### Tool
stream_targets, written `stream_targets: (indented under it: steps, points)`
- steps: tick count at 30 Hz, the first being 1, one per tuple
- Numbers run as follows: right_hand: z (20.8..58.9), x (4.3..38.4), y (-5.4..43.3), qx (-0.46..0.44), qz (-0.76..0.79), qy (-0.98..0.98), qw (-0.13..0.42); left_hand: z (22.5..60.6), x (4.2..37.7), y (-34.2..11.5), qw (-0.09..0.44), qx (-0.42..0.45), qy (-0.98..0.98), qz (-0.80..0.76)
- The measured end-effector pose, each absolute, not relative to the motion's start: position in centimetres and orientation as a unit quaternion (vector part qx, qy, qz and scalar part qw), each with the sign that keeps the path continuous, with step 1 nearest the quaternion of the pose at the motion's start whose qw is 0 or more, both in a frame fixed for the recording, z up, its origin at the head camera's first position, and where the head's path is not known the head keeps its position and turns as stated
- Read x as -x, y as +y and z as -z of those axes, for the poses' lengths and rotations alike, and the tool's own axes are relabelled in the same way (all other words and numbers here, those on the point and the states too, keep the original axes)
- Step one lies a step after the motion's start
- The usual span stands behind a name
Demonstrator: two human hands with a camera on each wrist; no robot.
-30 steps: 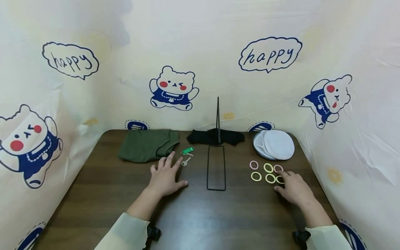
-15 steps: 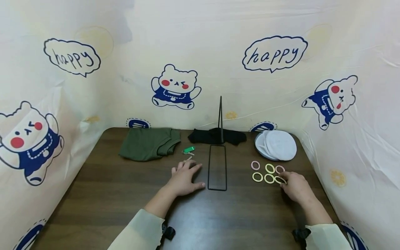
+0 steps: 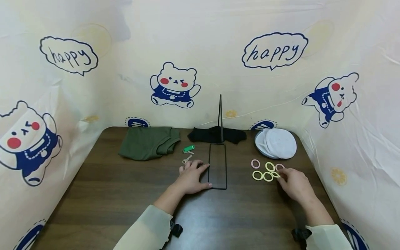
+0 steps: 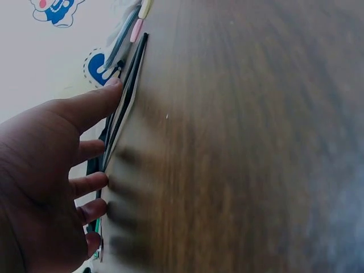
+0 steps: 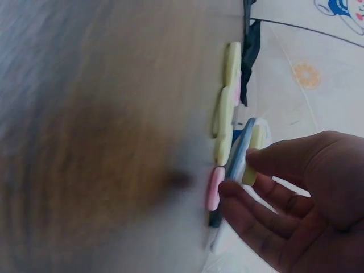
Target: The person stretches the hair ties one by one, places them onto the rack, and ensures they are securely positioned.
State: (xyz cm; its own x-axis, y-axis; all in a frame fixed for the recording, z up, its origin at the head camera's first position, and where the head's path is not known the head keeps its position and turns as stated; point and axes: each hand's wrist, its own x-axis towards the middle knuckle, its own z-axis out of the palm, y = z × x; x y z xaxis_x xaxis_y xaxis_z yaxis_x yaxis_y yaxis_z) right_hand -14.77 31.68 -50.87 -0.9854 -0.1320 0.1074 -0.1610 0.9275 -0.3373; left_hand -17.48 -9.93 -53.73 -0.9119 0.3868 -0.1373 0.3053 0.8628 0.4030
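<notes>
In the head view my right hand (image 3: pixel 296 184) pinches a yellow ring (image 3: pixel 276 174), tilted up at one side. The right wrist view shows this yellow ring (image 5: pixel 255 156) between thumb and fingers. Several pink and yellow rings (image 3: pixel 257 175) lie flat beside it. My left hand (image 3: pixel 191 178) rests at the left side of a black wire stand (image 3: pixel 226 166), with thumb and index finger extended to its base. In the left wrist view the fingers are spread along the black wire stand (image 4: pixel 132 79).
Two keys, one with a green tag (image 3: pixel 188 149), lie beyond my left hand. A folded green cloth (image 3: pixel 147 144), a black cloth (image 3: pixel 200 135) and a plate with white round pads (image 3: pixel 281 144) line the back of the brown table (image 3: pixel 103 194). A printed curtain stands behind.
My left hand has moved right, from near the keys to the black wire stand. My right hand has taken hold of a yellow ring and tilted it up.
</notes>
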Motion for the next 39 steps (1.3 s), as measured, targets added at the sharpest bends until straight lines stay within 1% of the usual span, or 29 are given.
stream_targets:
  steps: [11, 18, 24, 32, 39]
  points:
    - [48.6, 14.2, 28.4, -0.143, -0.232, -0.951, 0.145, 53.9, 17.6, -9.5, 0.112, -0.181, 0.960, -0.184]
    - [45.9, 14.1, 25.6, -0.202, -0.270, -0.920, 0.201, 54.0, 17.7, -9.4, 0.114, -0.169, 0.962, -0.180]
    - [43.0, 14.1, 23.0, -0.252, -0.298, -0.894, 0.222, 54.1, 17.9, -9.3, 0.116, -0.161, 0.964, -0.176]
    - [39.1, 14.0, 19.9, -0.339, -0.334, -0.846, 0.240, 53.6, 17.8, -9.2, 0.120, -0.154, 0.964, -0.179]
    - [36.1, 14.1, 17.4, -0.386, -0.366, -0.804, 0.265, 53.4, 17.9, -8.9, 0.119, -0.146, 0.965, -0.182]
